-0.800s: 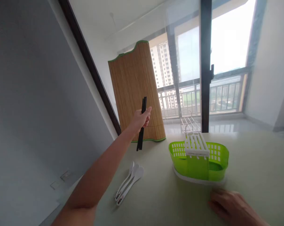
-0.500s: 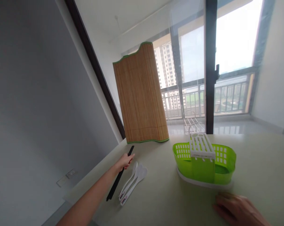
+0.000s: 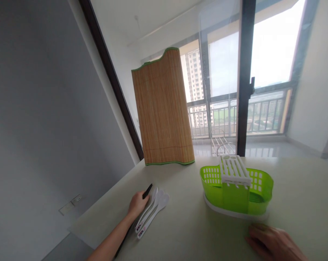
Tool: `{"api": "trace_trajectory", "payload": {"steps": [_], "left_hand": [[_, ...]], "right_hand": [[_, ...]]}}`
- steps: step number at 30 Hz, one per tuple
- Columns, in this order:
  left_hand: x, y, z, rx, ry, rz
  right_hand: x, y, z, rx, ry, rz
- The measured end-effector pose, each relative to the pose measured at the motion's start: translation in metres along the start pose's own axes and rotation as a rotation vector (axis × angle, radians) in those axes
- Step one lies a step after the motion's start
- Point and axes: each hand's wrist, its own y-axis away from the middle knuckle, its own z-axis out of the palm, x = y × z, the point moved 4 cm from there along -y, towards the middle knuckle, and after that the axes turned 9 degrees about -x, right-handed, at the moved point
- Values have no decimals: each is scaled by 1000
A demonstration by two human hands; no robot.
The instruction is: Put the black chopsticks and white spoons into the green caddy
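Note:
My left hand (image 3: 137, 204) is wrapped round a bundle of thin black sticks (image 3: 147, 191), close beside several white spoons (image 3: 153, 214) lying on the pale table. Part of the bundle is hidden under my hand and forearm. At the lower right, my right hand (image 3: 272, 241) rests on the table with its fingers curled and blurred; whether anything is under them cannot be seen. Just beyond it stands a bright green basket (image 3: 236, 197) with a slotted white rack (image 3: 234, 169) across its middle.
A bamboo mat (image 3: 164, 112) with green edging stands upright at the back of the table (image 3: 185, 224). Behind it are a glass door with a dark frame (image 3: 244, 108) and a wire shelf (image 3: 222, 145). A grey wall (image 3: 58, 127) runs along the left.
My left hand has moved down and toward me, and the black bundle has slid toward me with it. My right hand has hardly moved.

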Motion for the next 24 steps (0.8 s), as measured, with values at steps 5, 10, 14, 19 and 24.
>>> {"api": "trace_trajectory", "payload": {"steps": [5,10,14,19,24], "left_hand": [[-4,-1,2,51,-59,37],[9,-4,-7,155,-93,50],[82,25,-12,300,-46,382],[216,107,6,260,-105,970],[288,132,30,227,-193,1008]], "right_hand": [[-4,-3,-1,14,53,-27],[-9,-5,-4,45,94,-16],[-13,-7,-5,34,119,-9],[-13,-8,-8,38,126,5],[-17,-10,-12,57,117,25]]}}
